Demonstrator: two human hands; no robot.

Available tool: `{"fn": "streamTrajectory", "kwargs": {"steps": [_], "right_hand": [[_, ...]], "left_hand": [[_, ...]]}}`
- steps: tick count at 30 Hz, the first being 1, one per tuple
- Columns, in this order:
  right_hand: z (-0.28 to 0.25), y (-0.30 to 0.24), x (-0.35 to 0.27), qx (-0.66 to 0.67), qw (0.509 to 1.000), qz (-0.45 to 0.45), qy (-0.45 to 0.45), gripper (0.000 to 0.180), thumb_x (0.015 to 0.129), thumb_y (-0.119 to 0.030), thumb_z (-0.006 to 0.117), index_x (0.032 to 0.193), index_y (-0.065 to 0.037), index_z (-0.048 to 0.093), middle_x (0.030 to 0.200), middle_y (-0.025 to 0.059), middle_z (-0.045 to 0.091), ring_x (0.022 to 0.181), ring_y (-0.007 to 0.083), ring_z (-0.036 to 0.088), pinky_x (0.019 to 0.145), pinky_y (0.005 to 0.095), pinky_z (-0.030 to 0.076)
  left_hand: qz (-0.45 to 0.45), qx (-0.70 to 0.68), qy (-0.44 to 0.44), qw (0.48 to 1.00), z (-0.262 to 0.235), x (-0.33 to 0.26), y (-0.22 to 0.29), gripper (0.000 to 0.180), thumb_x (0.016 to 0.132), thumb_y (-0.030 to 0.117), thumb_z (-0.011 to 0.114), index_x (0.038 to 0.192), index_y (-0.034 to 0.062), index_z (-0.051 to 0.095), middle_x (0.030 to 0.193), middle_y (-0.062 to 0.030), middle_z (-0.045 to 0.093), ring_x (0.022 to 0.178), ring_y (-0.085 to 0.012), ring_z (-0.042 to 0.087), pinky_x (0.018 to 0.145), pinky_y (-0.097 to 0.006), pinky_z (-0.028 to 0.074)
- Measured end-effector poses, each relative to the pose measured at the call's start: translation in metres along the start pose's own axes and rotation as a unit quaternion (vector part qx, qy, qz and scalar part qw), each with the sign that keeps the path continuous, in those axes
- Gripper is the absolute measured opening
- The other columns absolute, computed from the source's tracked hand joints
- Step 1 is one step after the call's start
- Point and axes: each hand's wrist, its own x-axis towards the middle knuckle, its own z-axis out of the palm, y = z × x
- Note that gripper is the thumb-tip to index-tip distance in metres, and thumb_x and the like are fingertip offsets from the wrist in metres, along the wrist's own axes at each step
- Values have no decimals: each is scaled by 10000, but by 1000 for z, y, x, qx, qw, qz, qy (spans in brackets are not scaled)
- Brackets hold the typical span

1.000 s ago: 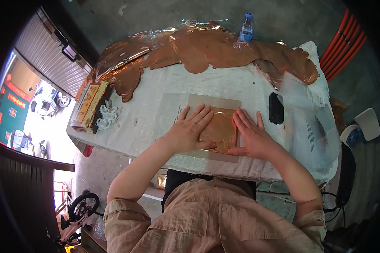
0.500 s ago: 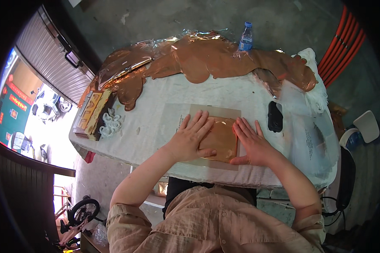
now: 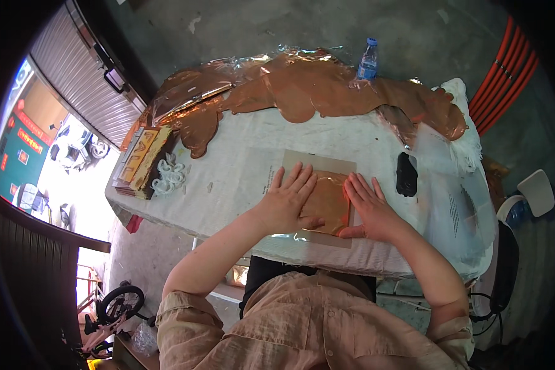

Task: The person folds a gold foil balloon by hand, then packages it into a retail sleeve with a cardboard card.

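A shiny copper-coloured foil sheet (image 3: 328, 200) lies on a grey-brown card (image 3: 319, 164) near the front edge of the white-covered table (image 3: 240, 166). My left hand (image 3: 287, 202) lies flat on the foil's left side, fingers spread. Flat along the foil's right edge rests my right hand (image 3: 371, 208), thumb at the near corner. Both palms press down; neither grips anything.
A long heap of crumpled copper foil (image 3: 302, 92) covers the table's far side, with a plastic water bottle (image 3: 367, 60) standing in it. A small black object (image 3: 406, 174) lies right of the card. White plastic loops (image 3: 169, 176) and stacked flat boxes (image 3: 139, 160) sit at the left end.
Both hands stay flat on the foil; the left has slid slightly across it. The view has shifted a little.
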Motion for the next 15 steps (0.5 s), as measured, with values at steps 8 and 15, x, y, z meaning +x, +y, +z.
{"fn": "streamTrajectory", "kwargs": {"steps": [8, 15], "right_hand": [[-2, 1, 1, 1, 1000, -21, 8, 1158, 704, -631, 674, 1477, 30, 120, 1544, 238, 100, 1455, 324, 63, 1165, 494, 29], [-1, 3, 1, 13, 999, -32, 15, 1158, 700, -645, 667, 1471, 39, 138, 1542, 239, 110, 1452, 325, 79, 1175, 449, 63]], "left_hand": [[19, 0, 1, 1000, -1, 1, -3, 964, 815, 613, 568, 1469, -4, 218, 1537, -196, 198, 1448, -324, 113, 1148, -538, 80], [13, -23, -11, 1000, -4, 4, -14, 967, 797, 630, 581, 1477, 39, 230, 1537, -189, 202, 1448, -317, 120, 1146, -541, 93]]}}
